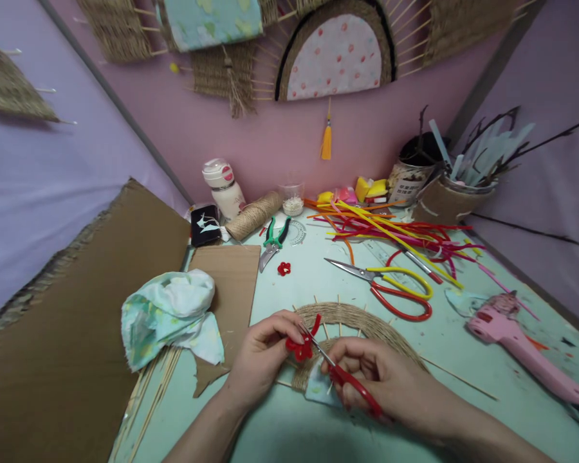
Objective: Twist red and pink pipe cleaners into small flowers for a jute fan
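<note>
Near the front centre, my left hand [265, 354] pinches a red pipe-cleaner flower [300, 347] between thumb and fingers, and a loose red end sticks up from it. My right hand [371, 379] is wrapped round small red-handled scissors [352, 382]. Their blades reach up to the flower, beside its upright end. Beneath both hands lies a woven twine arch [367, 318] on thin sticks, with a pale blue cloth piece [321, 386] at its inner part. A second small red flower [284, 269] rests on the table behind my left hand.
Large scissors [400, 286] and coloured pipe cleaners [390, 228] lie at the back right, a pink glue gun [525, 347] at the right. Green-handled pruners [274, 243], twine [253, 215] and a bottle [223, 190] are behind. Cloth [174, 315] and cardboard [77, 321] occupy the left.
</note>
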`<state>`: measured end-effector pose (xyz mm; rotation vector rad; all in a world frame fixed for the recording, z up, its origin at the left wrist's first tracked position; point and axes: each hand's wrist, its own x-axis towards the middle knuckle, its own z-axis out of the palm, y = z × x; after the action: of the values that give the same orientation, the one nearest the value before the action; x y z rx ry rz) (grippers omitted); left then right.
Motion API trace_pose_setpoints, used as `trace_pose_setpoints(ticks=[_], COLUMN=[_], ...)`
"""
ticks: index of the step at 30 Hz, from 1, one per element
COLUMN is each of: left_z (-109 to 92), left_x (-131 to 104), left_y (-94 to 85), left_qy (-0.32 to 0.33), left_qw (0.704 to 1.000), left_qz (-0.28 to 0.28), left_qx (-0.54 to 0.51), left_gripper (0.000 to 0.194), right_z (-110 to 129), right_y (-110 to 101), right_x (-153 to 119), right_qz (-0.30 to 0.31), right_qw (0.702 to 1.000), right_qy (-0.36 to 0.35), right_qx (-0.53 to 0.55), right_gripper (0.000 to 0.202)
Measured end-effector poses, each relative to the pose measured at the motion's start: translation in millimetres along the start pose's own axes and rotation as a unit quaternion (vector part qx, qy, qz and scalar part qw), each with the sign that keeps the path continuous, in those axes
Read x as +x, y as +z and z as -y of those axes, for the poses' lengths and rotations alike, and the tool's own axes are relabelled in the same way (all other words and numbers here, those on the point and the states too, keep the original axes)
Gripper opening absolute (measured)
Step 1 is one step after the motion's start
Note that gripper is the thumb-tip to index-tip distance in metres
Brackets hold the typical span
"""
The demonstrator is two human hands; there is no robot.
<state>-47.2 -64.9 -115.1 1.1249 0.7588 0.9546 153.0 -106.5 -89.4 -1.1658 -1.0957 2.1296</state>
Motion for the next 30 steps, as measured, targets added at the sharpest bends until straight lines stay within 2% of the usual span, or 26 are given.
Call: trace_pose_setpoints(ticks=[21,30], left_z=[-4.9,-4.6], left_x=[-0.5,-0.5], left_y=[1.7,0.7], left_qy=[-0.023,-0.026], left_qw=[0.999,1.000], left_qz=[-0.022,-0.008], left_qx=[0.040,0.009], left_gripper=[0.010,0.012], right_z=[0.0,0.4], right_y=[0.2,2.6], right_x=[0.5,1.3], right_qz=[0.012,-0.005], right_qw=[1.000,1.000], right_qy=[0.003,0.011], right_qx=[0.000,-0.007], right_gripper=[0.021,0.019])
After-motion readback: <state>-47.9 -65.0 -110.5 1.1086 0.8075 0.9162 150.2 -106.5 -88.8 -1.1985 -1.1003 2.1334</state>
